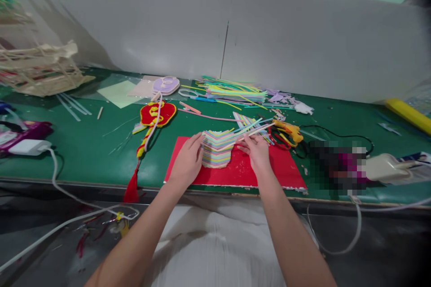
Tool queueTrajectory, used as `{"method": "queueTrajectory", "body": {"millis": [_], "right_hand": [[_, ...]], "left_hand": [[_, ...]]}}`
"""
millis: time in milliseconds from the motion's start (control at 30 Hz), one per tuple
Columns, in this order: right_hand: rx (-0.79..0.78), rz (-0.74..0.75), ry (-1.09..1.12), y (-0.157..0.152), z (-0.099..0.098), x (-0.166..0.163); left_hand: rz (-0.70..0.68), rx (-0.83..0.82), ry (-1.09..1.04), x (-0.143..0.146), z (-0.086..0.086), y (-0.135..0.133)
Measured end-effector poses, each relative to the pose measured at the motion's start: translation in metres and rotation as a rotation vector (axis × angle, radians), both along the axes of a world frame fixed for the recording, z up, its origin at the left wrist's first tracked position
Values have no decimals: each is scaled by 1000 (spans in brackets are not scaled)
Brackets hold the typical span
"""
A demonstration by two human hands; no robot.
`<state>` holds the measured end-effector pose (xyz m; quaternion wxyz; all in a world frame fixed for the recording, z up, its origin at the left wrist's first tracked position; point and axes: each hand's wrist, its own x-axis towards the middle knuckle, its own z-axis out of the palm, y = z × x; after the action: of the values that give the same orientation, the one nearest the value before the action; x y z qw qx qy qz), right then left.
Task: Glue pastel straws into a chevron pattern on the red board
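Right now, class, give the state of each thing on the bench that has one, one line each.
left hand, open, flat against the striped piece
right hand, fingertips on its strip ends, grip unclear
striped piece, lying on the red board, strip ends sticking out
red board, flat on the green bench
red ornament, lying flat, tassel over the bench edge

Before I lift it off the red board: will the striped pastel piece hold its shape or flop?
Likely light and bendy: the striped piece looks built from thin strips. Loose strip ends jut from its right and may snag. The left hand and right hand flank it; support both sides.
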<state>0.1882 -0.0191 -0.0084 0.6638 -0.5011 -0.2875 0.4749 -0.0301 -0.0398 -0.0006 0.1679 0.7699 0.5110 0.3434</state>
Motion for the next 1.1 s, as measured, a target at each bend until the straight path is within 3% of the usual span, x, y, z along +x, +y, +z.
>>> {"method": "queueTrajectory", "body": {"millis": [233, 567, 700, 867, 1100], "right_hand": [[-3, -20, -24, -1, 0, -4], [17, -35, -39, -1, 0, -5], [19, -38, -35, -2, 0, -5], [19, -43, -29, -2, 0, -6], [12, -35, -38, -3, 0, -5]], "left_hand": [[-186, 26, 323, -3, -2, -14], [-237, 145, 337, -1, -3, -18], [-175, 170, 366, -1, -5, -19], [33, 210, 316, 0, -10, -21], [85, 150, 385, 1, -11, -20]]}}
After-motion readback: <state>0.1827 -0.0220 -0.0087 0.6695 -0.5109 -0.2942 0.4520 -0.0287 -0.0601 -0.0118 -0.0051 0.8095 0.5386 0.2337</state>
